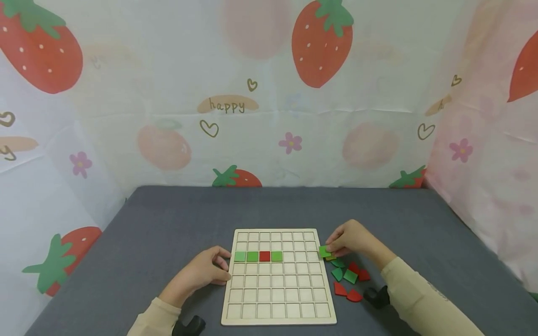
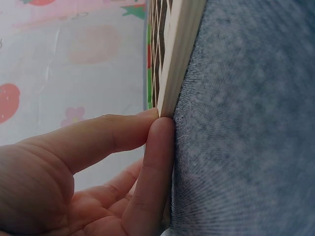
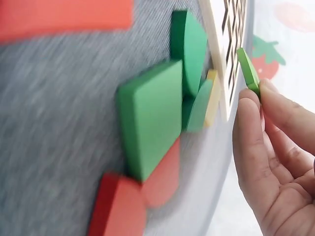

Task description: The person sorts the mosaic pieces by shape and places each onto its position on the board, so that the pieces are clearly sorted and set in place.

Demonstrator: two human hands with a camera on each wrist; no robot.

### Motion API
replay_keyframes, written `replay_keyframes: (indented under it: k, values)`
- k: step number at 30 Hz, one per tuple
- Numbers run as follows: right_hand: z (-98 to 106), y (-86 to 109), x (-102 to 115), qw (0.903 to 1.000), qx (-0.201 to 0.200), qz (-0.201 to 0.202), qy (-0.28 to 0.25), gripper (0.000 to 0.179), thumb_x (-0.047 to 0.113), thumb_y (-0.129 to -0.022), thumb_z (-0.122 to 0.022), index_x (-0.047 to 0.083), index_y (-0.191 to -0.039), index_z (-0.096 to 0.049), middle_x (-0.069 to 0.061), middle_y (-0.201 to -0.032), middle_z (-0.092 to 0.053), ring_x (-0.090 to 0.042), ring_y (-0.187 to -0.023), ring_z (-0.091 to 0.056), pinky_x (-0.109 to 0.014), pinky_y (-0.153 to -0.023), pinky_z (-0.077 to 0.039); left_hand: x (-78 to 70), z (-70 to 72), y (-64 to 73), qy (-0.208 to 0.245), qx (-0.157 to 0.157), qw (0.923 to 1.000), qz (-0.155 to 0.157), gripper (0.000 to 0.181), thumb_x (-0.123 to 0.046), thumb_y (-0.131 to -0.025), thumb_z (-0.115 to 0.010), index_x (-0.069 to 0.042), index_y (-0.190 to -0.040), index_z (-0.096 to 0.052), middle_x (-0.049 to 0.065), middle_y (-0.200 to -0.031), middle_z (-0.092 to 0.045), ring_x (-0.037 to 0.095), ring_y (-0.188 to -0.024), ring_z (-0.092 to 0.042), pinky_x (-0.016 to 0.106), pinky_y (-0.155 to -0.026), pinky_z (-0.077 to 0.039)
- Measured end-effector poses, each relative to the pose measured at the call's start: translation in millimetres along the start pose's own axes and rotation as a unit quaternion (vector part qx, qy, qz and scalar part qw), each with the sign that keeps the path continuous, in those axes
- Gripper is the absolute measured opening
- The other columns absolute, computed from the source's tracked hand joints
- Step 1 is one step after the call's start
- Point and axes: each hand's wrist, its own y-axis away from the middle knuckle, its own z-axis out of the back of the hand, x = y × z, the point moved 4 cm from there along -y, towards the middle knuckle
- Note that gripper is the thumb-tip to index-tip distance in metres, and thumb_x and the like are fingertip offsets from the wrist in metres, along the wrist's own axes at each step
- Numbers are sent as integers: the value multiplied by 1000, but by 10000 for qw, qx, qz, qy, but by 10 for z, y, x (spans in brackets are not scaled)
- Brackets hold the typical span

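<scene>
A pale wooden grid board [image 1: 258, 295] lies flat on the dark cloth. My left hand [image 1: 206, 269] is at its left side; thumb and fingertips touch the edge, and the left wrist view shows thumb [image 2: 118, 130] and finger against the board's side [image 2: 179, 54]. My right hand [image 1: 352, 240] pinches a light green square tile [image 1: 324, 252] between thumb and fingers, at the board's upper right edge. In the right wrist view this tile [image 3: 248, 71] is tilted and seen nearly edge-on. One row of the board holds green tiles [image 1: 252, 256] and a red tile [image 1: 265, 256].
Right of the board lie loose pieces: a green square [image 1: 350, 276], green curved pieces [image 1: 337, 274], several red pieces [image 1: 354, 296] and a yellow piece [image 3: 212, 98] partly covered by green. Dark straps [image 1: 377, 297] are at both wrists. A strawberry-print cloth [image 1: 269, 154] stands behind.
</scene>
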Motion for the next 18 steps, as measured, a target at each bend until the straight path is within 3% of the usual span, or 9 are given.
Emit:
replay_keyframes:
  k: [5, 18]
  values:
    - [-112, -36, 96, 9999, -1, 78, 116, 13, 5, -80, -80, -3, -90, -77, -8, -78, -75, -16, -64, -71, -34, -66, -61, 15, 1, -12, 5, -94, 9999, 140, 51, 11, -75, -74, 7, -123, -57, 11, -86, -56, 19, -70, -61, 34, -65, -59]
    - [-359, -164, 269, 9997, 210, 89, 9, 10, 4, -80, -80, -2, -87, -77, -11, -78, -75, -17, -62, -71, -33, -65, -61, 49, -4, -44, 31, -12, 10000, 67, 52, 12, -76, -74, 9, -124, -54, 12, -87, -56, 19, -70, -60, 34, -65, -59]
